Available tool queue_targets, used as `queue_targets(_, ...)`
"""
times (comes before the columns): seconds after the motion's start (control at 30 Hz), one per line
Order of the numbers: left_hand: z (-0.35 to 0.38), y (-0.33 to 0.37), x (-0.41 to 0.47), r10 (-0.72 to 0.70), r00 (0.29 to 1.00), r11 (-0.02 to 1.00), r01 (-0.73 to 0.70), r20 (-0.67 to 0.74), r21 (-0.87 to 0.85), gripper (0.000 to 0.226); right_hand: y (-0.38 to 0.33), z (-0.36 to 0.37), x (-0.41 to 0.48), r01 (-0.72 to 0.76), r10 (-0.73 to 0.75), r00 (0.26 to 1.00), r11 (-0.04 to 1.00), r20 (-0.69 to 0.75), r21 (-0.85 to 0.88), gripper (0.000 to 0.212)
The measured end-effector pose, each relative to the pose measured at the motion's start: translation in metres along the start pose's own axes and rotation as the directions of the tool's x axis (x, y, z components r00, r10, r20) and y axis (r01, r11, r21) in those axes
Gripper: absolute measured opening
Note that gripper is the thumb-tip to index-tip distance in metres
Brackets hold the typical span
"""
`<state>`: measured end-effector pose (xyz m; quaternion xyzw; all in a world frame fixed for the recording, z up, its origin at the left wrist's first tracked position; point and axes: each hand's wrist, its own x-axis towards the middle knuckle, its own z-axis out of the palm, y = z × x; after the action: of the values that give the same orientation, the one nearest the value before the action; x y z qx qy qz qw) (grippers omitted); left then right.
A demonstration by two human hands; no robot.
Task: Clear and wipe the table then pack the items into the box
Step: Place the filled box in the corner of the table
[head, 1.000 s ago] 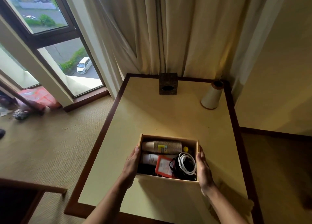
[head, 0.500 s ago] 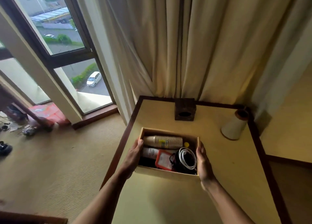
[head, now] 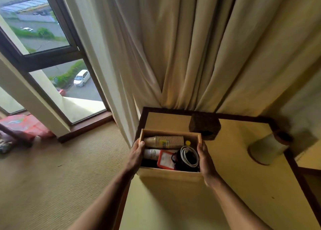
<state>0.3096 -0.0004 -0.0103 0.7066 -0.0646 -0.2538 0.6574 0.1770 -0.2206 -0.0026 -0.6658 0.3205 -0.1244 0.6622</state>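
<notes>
A shallow wooden box (head: 171, 175) sits near the far left corner of the cream table (head: 225, 186). Inside lie a stack of paper cups (head: 169, 141), a white tube (head: 152, 153), a red-framed card holder (head: 165, 161), a coiled white cable (head: 189, 156) on a black item, and a small yellow cap (head: 187, 143). My left hand (head: 136, 154) grips the box's left wall, thumb over the rim. My right hand (head: 205, 160) holds the right wall the same way.
A dark cork-like block with a round hole (head: 205, 128) stands just behind the box. A white cone-shaped roll (head: 267, 149) lies at the far right of the table. Curtains (head: 182, 56) hang behind, a window (head: 43, 38) at left, carpet (head: 52, 177) below.
Both hands have carried or slid the box away from me toward the table's far left corner, close to the dark block. The view has swung upward and left.
</notes>
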Motion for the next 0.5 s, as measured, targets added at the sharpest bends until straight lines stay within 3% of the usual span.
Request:
queue_targets(0.2, 0.003, -0.004, 0.011, 0.025, 0.994, 0.986, -0.008, -0.103, 0.165, 0.026, 0.018, -0.006, 0.011, -0.034, 0.034, 0.999, 0.999, 0.021, 0.021, 0.051)
queue_targets(0.27, 0.003, -0.004, 0.009, 0.056, 0.987, 0.949, -0.006, -0.152, 0.314, 0.025, 0.016, -0.013, 0.018, -0.059, 0.06, 0.996, 0.998, -0.061, 0.018, 0.042)
queue_targets(0.33, 0.002, -0.006, 0.009, 0.071, 0.977, 0.909, 0.02, -0.202, 0.417, 0.03, 0.009, -0.026, 0.031, -0.02, -0.031, 0.969, 0.979, -0.246, -0.203, 0.034)
queue_targets(0.4, 0.004, -0.008, 0.011, 0.09, 0.961, 0.88, 0.047, -0.263, 0.473, 0.03, -0.001, -0.039, 0.05, 0.006, -0.137, 0.923, 0.939, -0.359, -0.344, 0.052)
queue_targets(0.5, 0.008, -0.01, 0.01, 0.122, 0.942, 0.863, 0.055, -0.313, 0.502, 0.025, -0.011, -0.047, 0.082, -0.021, -0.153, 0.917, 0.904, -0.37, -0.427, 0.079)
